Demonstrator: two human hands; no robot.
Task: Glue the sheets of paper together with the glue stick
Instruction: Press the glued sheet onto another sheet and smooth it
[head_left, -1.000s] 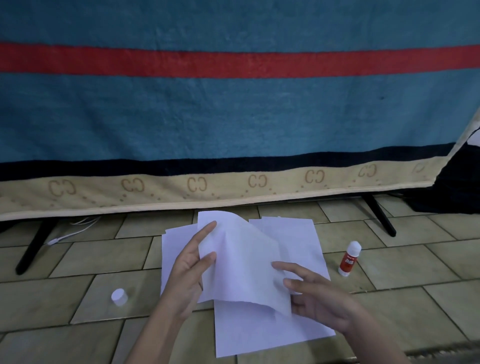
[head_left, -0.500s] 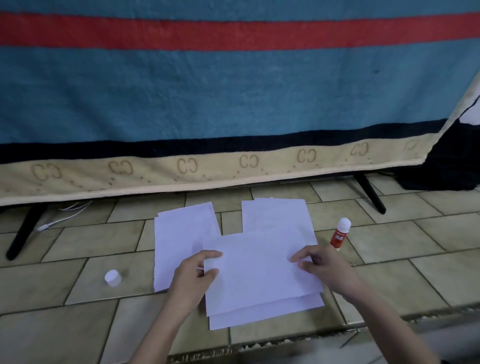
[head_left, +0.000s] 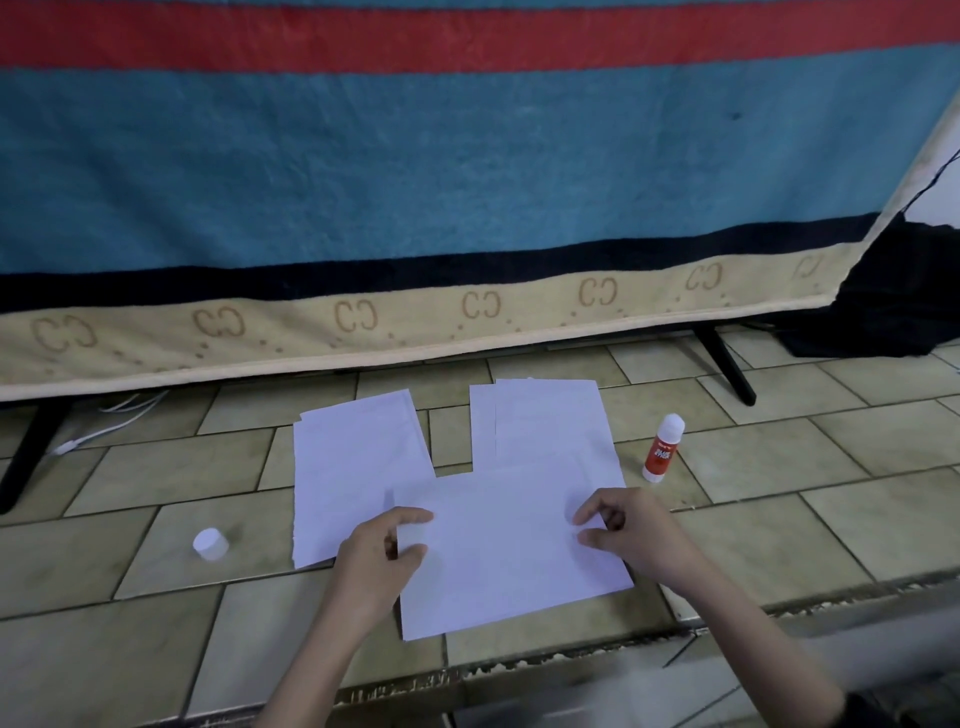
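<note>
The top sheet (head_left: 511, 540), lifted a second ago, now lies flat — left hand (head_left: 376, 558) and right hand (head_left: 631, 530) pinch its side edges, aligning it for bonding.

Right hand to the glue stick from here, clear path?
Probably yes. The glue stick stands upright on bare tile just beyond the right hand, nothing between them. That hand is pinching the top sheet and must release it first.
</note>
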